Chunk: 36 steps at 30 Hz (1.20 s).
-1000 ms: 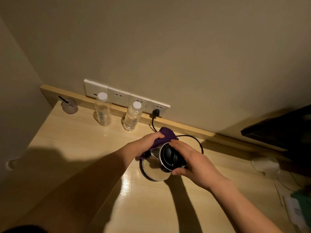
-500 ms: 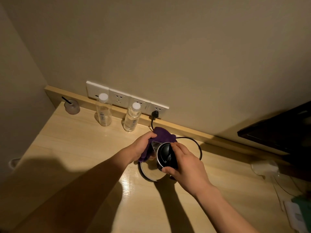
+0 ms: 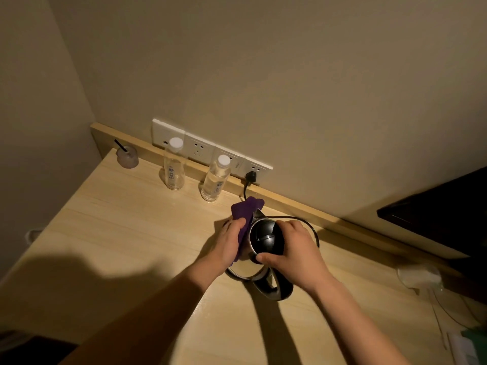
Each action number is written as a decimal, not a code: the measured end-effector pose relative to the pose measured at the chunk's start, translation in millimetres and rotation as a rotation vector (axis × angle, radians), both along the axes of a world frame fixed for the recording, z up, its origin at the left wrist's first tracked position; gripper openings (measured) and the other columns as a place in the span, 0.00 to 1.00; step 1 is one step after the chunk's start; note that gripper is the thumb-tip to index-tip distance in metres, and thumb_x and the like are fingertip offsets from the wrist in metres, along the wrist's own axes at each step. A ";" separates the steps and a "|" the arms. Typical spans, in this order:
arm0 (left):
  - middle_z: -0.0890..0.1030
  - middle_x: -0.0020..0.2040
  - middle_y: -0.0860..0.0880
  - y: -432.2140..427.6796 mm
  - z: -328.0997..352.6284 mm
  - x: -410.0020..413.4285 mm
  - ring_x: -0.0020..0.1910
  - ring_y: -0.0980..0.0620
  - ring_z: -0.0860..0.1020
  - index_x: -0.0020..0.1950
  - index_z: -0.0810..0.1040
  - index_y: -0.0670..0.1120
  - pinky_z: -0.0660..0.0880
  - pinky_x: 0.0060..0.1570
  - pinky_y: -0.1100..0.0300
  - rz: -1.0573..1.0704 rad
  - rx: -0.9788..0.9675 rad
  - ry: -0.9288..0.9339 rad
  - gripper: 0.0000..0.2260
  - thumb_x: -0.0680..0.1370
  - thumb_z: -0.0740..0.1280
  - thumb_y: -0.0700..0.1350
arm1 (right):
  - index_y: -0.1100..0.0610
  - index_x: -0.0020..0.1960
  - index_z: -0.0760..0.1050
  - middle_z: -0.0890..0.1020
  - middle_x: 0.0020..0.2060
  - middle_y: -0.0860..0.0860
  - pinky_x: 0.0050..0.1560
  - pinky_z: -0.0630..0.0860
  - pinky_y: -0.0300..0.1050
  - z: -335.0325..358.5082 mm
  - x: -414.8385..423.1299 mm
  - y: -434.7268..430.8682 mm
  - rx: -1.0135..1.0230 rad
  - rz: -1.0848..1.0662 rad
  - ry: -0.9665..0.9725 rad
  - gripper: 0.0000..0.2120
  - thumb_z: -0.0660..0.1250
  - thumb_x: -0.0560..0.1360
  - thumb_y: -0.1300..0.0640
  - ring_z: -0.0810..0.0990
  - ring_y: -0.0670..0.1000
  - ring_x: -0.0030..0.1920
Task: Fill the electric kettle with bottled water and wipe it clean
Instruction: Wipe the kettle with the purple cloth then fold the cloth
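Observation:
A steel electric kettle [image 3: 266,237] with a dark lid stands on the wooden desk [image 3: 131,233], spout toward the wall and black handle toward me. My right hand [image 3: 292,248] grips the kettle's top from the right side. My left hand [image 3: 228,246] presses a purple cloth [image 3: 246,210] against the kettle's left side. Two clear water bottles with white caps stand upright by the wall, one on the left [image 3: 174,167] and one nearer the kettle [image 3: 214,179]. The kettle's black cord runs to a plug [image 3: 250,176] in the wall socket.
A small upturned cup with a black straw [image 3: 126,156] sits in the back left corner. A row of white sockets [image 3: 208,151] lines the wall. A dark screen [image 3: 442,214] stands at the right. White plastic and cables [image 3: 421,279] lie at the right edge.
My left hand with the purple cloth has slid down from the spout along the kettle's left side. The kettle has turned, so its handle now shows toward me. My view has shifted right.

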State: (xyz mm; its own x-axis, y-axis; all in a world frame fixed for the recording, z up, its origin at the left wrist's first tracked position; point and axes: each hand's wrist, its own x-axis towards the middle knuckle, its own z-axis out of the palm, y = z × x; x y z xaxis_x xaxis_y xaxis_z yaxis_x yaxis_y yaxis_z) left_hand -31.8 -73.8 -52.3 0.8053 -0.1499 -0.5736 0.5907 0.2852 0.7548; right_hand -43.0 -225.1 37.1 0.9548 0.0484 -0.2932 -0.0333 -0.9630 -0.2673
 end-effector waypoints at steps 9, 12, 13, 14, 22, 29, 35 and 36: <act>0.82 0.52 0.44 -1.8 -3.0 -20.9 0.51 0.48 0.80 0.50 0.77 0.56 0.77 0.51 0.53 0.065 0.050 0.046 0.11 0.83 0.58 0.57 | 0.48 0.75 0.71 0.78 0.68 0.45 0.71 0.74 0.56 -3.4 8.0 -28.9 0.321 -0.024 0.102 0.41 0.83 0.66 0.45 0.76 0.51 0.69; 0.78 0.60 0.47 -11.9 14.7 -32.0 0.62 0.47 0.77 0.56 0.75 0.61 0.73 0.62 0.51 0.042 0.045 -0.055 0.08 0.85 0.57 0.51 | 0.50 0.75 0.72 0.80 0.67 0.46 0.69 0.75 0.55 -6.2 6.1 -27.8 0.317 -0.039 0.062 0.40 0.83 0.66 0.46 0.77 0.51 0.68; 0.77 0.63 0.47 -14.4 15.9 -34.2 0.66 0.47 0.75 0.57 0.74 0.63 0.71 0.68 0.49 0.045 0.080 -0.096 0.08 0.83 0.57 0.53 | 0.50 0.74 0.73 0.81 0.66 0.46 0.68 0.75 0.55 -7.2 4.5 -25.6 0.309 -0.048 0.043 0.39 0.83 0.66 0.46 0.78 0.51 0.67; 0.76 0.65 0.47 -17.3 16.5 -35.1 0.68 0.46 0.73 0.57 0.74 0.63 0.69 0.71 0.48 0.046 0.092 -0.127 0.09 0.81 0.57 0.55 | 0.50 0.73 0.74 0.81 0.65 0.46 0.67 0.76 0.53 -8.5 2.5 -23.1 0.300 -0.056 0.021 0.39 0.82 0.66 0.45 0.78 0.50 0.65; 0.84 0.54 0.42 -7.4 -24.6 -26.8 0.55 0.42 0.82 0.49 0.80 0.57 0.76 0.63 0.38 0.145 0.140 0.073 0.23 0.69 0.59 0.71 | 0.50 0.61 0.80 0.83 0.50 0.44 0.44 0.72 0.42 -2.1 1.1 -10.2 0.192 -0.062 0.000 0.27 0.81 0.67 0.44 0.79 0.47 0.50; 0.77 0.58 0.50 -26.2 17.4 -50.9 0.60 0.48 0.77 0.60 0.75 0.60 0.74 0.60 0.52 0.171 0.019 -0.119 0.10 0.85 0.57 0.49 | 0.52 0.70 0.75 0.82 0.63 0.51 0.65 0.77 0.59 19.5 33.7 -24.7 0.087 0.104 0.235 0.32 0.81 0.70 0.50 0.80 0.55 0.63; 0.80 0.63 0.46 -36.7 2.7 -52.8 0.65 0.47 0.76 0.61 0.77 0.58 0.70 0.67 0.51 0.308 0.050 -0.139 0.16 0.77 0.59 0.59 | 0.51 0.77 0.69 0.79 0.69 0.51 0.69 0.72 0.53 15.4 24.3 -28.7 0.172 0.149 0.213 0.33 0.77 0.75 0.54 0.76 0.55 0.69; 0.81 0.62 0.45 -36.2 -5.2 -52.5 0.63 0.45 0.78 0.65 0.77 0.56 0.72 0.65 0.49 0.336 0.004 -0.073 0.18 0.78 0.60 0.59 | 0.51 0.77 0.69 0.79 0.69 0.51 0.68 0.72 0.50 14.8 23.8 -29.4 0.173 0.154 0.211 0.32 0.76 0.75 0.55 0.76 0.55 0.69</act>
State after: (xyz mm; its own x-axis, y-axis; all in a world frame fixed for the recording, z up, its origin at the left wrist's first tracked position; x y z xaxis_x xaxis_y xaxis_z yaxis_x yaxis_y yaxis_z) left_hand -84.2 -110.0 -57.5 0.8481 0.1325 -0.5130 0.4090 0.4518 0.7928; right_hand -19.2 -254.4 51.9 0.8516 0.2539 -0.4587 0.0372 -0.9020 -0.4301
